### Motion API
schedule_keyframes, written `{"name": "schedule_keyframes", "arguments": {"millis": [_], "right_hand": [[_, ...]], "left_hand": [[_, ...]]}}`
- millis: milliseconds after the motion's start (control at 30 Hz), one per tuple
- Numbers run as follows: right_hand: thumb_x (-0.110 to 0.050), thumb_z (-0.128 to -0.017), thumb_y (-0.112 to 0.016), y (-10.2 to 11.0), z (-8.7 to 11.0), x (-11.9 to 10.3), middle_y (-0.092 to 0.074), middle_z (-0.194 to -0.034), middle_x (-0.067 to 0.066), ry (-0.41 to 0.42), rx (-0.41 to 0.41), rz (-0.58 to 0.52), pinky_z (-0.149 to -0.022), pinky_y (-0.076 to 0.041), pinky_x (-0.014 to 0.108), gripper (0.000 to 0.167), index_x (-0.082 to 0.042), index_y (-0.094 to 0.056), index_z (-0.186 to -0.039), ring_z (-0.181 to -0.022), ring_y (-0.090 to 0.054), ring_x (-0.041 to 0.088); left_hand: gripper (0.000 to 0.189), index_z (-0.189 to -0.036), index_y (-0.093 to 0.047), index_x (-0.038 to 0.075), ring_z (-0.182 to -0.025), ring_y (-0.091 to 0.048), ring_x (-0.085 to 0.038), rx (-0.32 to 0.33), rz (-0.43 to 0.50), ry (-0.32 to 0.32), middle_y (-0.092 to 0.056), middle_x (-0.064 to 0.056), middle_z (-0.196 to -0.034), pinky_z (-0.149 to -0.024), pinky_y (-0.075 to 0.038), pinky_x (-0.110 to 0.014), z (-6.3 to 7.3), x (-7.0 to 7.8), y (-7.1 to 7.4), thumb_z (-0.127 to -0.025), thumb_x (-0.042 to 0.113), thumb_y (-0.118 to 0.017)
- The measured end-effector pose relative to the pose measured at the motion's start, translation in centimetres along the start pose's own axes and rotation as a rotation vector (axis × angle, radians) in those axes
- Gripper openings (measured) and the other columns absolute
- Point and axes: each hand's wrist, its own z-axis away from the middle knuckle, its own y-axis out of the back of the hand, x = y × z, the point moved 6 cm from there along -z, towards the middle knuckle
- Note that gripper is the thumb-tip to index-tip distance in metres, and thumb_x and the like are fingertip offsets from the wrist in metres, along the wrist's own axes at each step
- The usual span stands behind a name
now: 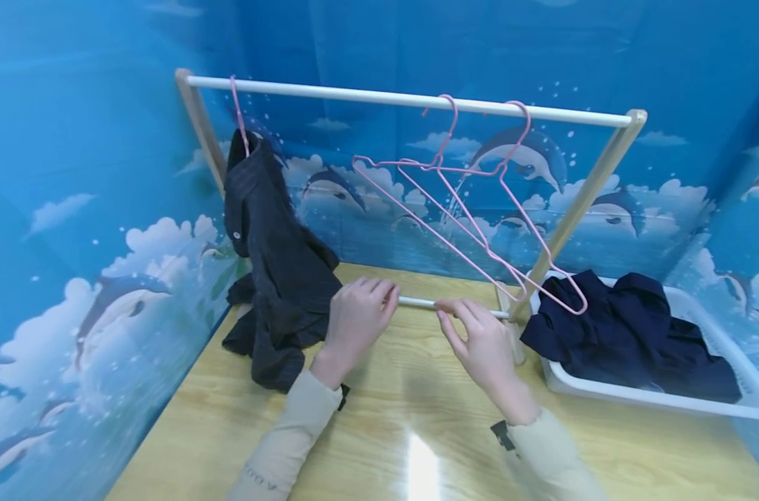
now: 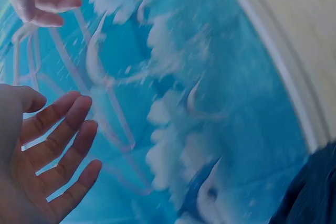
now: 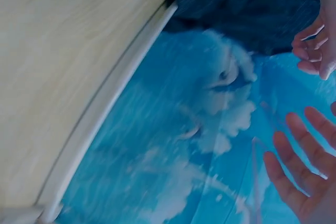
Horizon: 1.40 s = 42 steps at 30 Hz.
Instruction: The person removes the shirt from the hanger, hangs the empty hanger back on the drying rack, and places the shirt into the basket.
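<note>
Both hands reach forward over the table, in front of the rack's low white bar (image 1: 417, 301). The left hand (image 1: 359, 313) is near the black garment (image 1: 269, 236), which hangs from a pink hanger at the rack's left end. In the left wrist view, the fingers (image 2: 68, 129) of that hand are spread, slightly bent, and hold nothing. Further right, the right hand (image 1: 482, 341) overlaps the low bar in the head view. Its fingers (image 3: 294, 166) are spread and empty in the right wrist view. Two bare pink hangers (image 1: 438, 161) hang above the hands from the top rail (image 1: 354, 94).
A white basket (image 1: 654, 399) holding dark navy clothing (image 1: 629, 334) stands at the right, beside the rack's wooden post (image 1: 595, 184). The light wooden table (image 1: 379, 417) lies under the arms. Behind the rack is a blue dolphin-print backdrop (image 1: 354, 42).
</note>
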Motion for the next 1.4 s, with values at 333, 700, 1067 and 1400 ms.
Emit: {"name": "schedule_keyframes", "arguments": {"millis": [333, 700, 1067, 1400], "right_hand": [[-0.024, -0.1, -0.065, -3.1, -5.6, -5.0, -0.072, -0.111, 0.003, 0.006, -0.069, -0.135, -0.063, -0.056, 0.033, 0.024, -0.012, -0.068, -0.12, -0.08, -0.07, 0.016], [-0.026, -0.101, -0.064, -4.1, -11.3, -10.4, -0.071, -0.114, 0.001, 0.08, -0.086, -0.213, -0.063, -0.055, 0.03, 0.026, -0.015, -0.067, -0.124, -0.088, -0.07, 0.014], [-0.042, -0.104, -0.056, -6.6, -15.5, -13.4, -0.068, -0.115, -0.001, -0.016, -0.221, -0.238, -0.06, -0.051, 0.027, 0.037, -0.017, -0.064, -0.131, -0.085, -0.066, 0.01], [-0.05, -0.102, -0.055, -9.1, -16.8, -13.9, -0.07, -0.114, -0.003, -0.113, -0.356, -0.181, -0.056, -0.047, 0.024, 0.042, -0.017, -0.069, -0.124, -0.078, -0.063, 0.01]], "left_hand": [[0.02, -0.098, -0.075, 0.007, -0.073, -0.066, -0.023, 0.104, -0.06, 0.021, -0.073, -0.007, -0.085, -0.062, -0.054, -0.036, -2.0, -2.4, 9.2, -0.102, 0.021, -0.061], [0.032, -0.113, -0.074, 0.003, -0.084, -0.065, -0.037, 0.424, -0.074, 0.377, -0.074, -0.016, -0.103, -0.067, -0.05, -0.051, -1.1, -10.3, 18.1, -0.107, 0.025, -0.051], [0.026, -0.124, -0.072, 0.004, -0.11, -0.06, -0.042, 0.156, -0.07, 0.31, -0.07, -0.019, -0.119, -0.108, -0.04, -0.058, -0.5, -13.1, 14.8, -0.102, 0.013, -0.06], [0.035, -0.127, -0.07, 0.006, -0.114, -0.059, -0.042, 0.08, -0.038, 0.249, -0.069, -0.019, -0.12, -0.109, -0.036, -0.06, -1.0, -12.7, 12.6, -0.098, -0.005, -0.054]]}}
